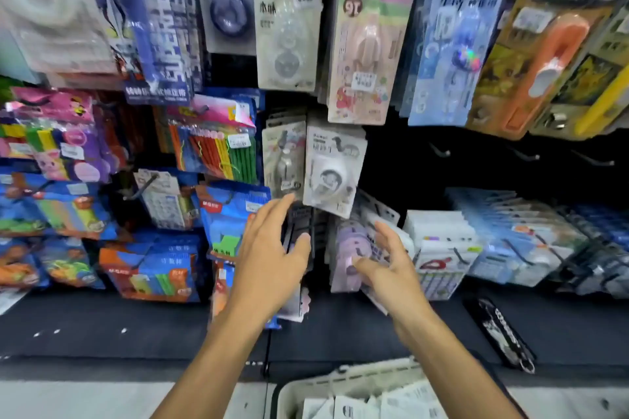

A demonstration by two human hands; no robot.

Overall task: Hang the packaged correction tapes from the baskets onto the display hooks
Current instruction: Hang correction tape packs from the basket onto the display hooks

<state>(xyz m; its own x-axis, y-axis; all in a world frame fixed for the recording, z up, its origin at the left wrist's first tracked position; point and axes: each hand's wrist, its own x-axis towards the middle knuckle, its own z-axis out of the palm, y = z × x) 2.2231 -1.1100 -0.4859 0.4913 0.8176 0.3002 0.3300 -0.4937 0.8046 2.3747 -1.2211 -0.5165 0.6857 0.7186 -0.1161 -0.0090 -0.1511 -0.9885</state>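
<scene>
Both hands are raised at the lower middle of the display wall. The left hand (272,248) has its fingers spread and fairly straight against a dark pack (299,231) hanging there, thumb on its front face; whether it truly grips the pack cannot be told. The right hand (384,262) is loosely curled, fingertips touching the lilac correction-tape packs (350,248) just beside it, holding nothing clearly.

Remaining stock lies as white packaged correction tapes (367,405) in the white basket (306,388) at the bottom edge, below the shelf ledge.

Judgement: the step is squaring up hung packs. Steady the stack with one hand, push it back along its hook, and keep the hang-holes aligned. Empty hooks (524,155) stand to the right
</scene>
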